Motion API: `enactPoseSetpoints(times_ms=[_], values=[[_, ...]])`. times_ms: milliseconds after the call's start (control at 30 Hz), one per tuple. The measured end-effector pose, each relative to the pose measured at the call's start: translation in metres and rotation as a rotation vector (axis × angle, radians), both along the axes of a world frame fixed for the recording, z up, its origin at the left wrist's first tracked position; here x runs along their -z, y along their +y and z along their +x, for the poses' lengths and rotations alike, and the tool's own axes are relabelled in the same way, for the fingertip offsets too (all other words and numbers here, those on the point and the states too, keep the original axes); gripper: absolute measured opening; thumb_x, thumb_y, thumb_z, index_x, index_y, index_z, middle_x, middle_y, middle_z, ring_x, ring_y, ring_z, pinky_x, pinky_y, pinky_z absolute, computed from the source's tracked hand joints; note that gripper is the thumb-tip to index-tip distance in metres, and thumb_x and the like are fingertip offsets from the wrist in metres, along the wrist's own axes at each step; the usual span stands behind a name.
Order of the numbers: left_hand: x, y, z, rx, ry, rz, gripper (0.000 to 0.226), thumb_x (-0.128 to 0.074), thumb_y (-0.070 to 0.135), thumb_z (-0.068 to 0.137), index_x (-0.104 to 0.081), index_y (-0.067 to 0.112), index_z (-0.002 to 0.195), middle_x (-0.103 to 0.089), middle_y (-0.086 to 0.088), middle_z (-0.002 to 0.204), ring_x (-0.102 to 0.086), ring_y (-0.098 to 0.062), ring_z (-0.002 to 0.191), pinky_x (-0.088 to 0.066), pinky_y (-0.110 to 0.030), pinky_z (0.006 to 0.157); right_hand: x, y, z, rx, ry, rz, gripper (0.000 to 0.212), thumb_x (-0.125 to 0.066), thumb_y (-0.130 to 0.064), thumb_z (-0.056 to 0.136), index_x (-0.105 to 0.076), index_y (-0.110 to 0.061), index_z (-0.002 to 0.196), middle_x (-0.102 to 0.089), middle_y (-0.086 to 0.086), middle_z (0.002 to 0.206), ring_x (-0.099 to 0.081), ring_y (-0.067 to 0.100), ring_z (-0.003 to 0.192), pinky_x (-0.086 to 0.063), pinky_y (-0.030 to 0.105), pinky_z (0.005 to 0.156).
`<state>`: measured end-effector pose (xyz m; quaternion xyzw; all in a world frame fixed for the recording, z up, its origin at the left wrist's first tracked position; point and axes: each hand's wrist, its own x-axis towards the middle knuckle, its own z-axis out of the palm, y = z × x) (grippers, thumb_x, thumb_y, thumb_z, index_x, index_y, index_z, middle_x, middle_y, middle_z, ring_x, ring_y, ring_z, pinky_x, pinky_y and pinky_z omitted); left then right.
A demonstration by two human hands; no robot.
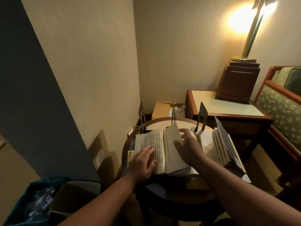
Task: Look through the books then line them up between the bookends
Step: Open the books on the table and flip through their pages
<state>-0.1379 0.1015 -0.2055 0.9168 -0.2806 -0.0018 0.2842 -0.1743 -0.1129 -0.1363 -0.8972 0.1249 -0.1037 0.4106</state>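
An open book (167,149) with printed cream pages lies on a small round table (156,123). My left hand (144,162) rests flat on its left page. My right hand (187,146) holds the right-hand pages, which stand curled up under its fingers. To the right lies a second book (216,144), fanned open with its dark cover raised. Three dark metal bookends stand at the table's back: one left (142,117), one middle (173,114), one right (202,115). Under the open book are more books and a yellow-covered one (130,154).
A wooden side table (228,105) with a dark wooden box (237,82) and a lit floor lamp (250,30) stands at the right back. An upholstered chair (280,101) is far right. A cardboard box (162,109) sits behind the table. A bin with a blue bag (39,201) is lower left.
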Motion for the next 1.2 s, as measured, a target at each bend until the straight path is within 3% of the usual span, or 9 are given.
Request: enactPoseSetpoints(times_ms=[100, 200, 367, 633, 733, 833, 967, 1100, 1200], values=[[-0.014, -0.001, 0.002, 0.047, -0.092, -0.108, 0.063, -0.04, 0.054, 0.09, -0.048, 0.016, 0.14, -0.048, -0.004, 0.144, -0.043, -0.018, 0.135, -0.039, -0.025, 0.108, -0.016, 0.002, 0.005, 0.025, -0.005, 0.285, 0.048, -0.061, -0.016, 0.097, -0.041, -0.016, 0.141, -0.062, -0.002, 0.108, -0.062, 0.016, 0.095, -0.056, 0.025, 0.061], [-0.032, -0.008, 0.005, 0.048, -0.089, -0.261, 0.039, -0.056, 0.038, 0.095, -0.057, 0.017, 0.127, -0.058, -0.001, 0.127, -0.058, -0.011, 0.114, -0.049, -0.006, 0.081, -0.024, 0.007, 0.009, -0.006, 0.014, 0.523, 0.044, -0.06, -0.011, 0.098, -0.044, -0.01, 0.139, -0.065, 0.007, 0.11, -0.067, 0.023, 0.101, -0.06, 0.044, 0.082], [-0.06, -0.021, 0.006, -0.011, 0.035, -0.483, 0.03, -0.062, 0.036, 0.094, -0.063, 0.02, 0.12, -0.065, 0.006, 0.116, -0.063, -0.001, 0.097, -0.055, -0.014, 0.069, -0.024, 0.024, 0.012, -0.08, 0.022, 0.522, 0.035, -0.057, -0.008, 0.099, -0.051, -0.006, 0.133, -0.064, 0.013, 0.121, -0.067, 0.025, 0.103, -0.059, 0.039, 0.083], [-0.059, -0.013, 0.014, -0.101, 0.094, -0.378, 0.038, -0.066, 0.036, 0.091, -0.059, 0.026, 0.127, -0.056, 0.004, 0.129, -0.057, -0.015, 0.112, -0.053, -0.021, 0.077, -0.011, 0.039, 0.018, -0.184, 0.04, 0.62, 0.025, -0.051, 0.005, 0.098, -0.059, -0.007, 0.118, -0.065, 0.014, 0.121, -0.063, 0.029, 0.113, -0.055, 0.045, 0.094], [-0.055, -0.007, 0.017, -0.111, 0.119, -0.163, 0.044, -0.067, 0.037, 0.09, -0.057, 0.025, 0.131, -0.046, 0.0, 0.138, -0.049, -0.022, 0.124, -0.051, -0.035, 0.095, -0.007, 0.036, 0.02, -0.188, -0.021, 0.489, 0.031, -0.051, 0.007, 0.096, -0.066, -0.009, 0.118, -0.068, 0.006, 0.12, -0.061, 0.024, 0.119, -0.052, 0.04, 0.101], [-0.05, -0.004, 0.016, -0.107, 0.15, 0.04, 0.052, -0.066, 0.042, 0.089, -0.052, 0.026, 0.136, -0.038, 0.0, 0.143, -0.04, -0.022, 0.13, -0.041, -0.038, 0.102, -0.003, 0.026, 0.021, -0.15, -0.075, 0.153, 0.031, -0.053, -0.004, 0.099, -0.067, -0.019, 0.123, -0.063, 0.002, 0.134, -0.054, 0.02, 0.129, -0.046, 0.034, 0.103], [-0.046, -0.007, 0.013, -0.099, 0.134, 0.075, 0.052, -0.063, 0.047, 0.089, -0.054, 0.025, 0.134, -0.041, 0.003, 0.142, -0.039, -0.02, 0.131, -0.04, -0.029, 0.096, 0.01, 0.011, 0.021, -0.251, -0.044, -0.224, 0.034, -0.052, -0.022, 0.103, -0.056, -0.028, 0.137, -0.048, -0.005, 0.151, -0.038, 0.02, 0.143, -0.039, 0.037, 0.111], [-0.042, -0.014, 0.01, -0.122, 0.118, 0.101, 0.073, -0.062, 0.069, 0.08, -0.055, 0.02, 0.134, -0.046, 0.002, 0.134, -0.043, -0.019, 0.124, -0.049, -0.036, 0.096, 0.021, 0.006, 0.015, -0.376, 0.144, -0.404, 0.047, -0.043, -0.042, 0.104, -0.037, -0.037, 0.151, -0.025, -0.01, 0.163, -0.013, 0.023, 0.152, -0.019, 0.047, 0.121], [-0.042, -0.018, 0.007, -0.136, 0.148, 0.104, 0.071, -0.067, 0.061, 0.079, -0.051, 0.021, 0.135, -0.046, 0.0, 0.134, -0.045, -0.02, 0.123, -0.049, -0.034, 0.093, 0.031, 0.003, 0.011, -0.433, 0.17, -0.5, 0.059, -0.044, -0.045, 0.102, -0.02, -0.039, 0.156, -0.015, -0.01, 0.166, -0.002, 0.024, 0.154, -0.006, 0.048, 0.124]])
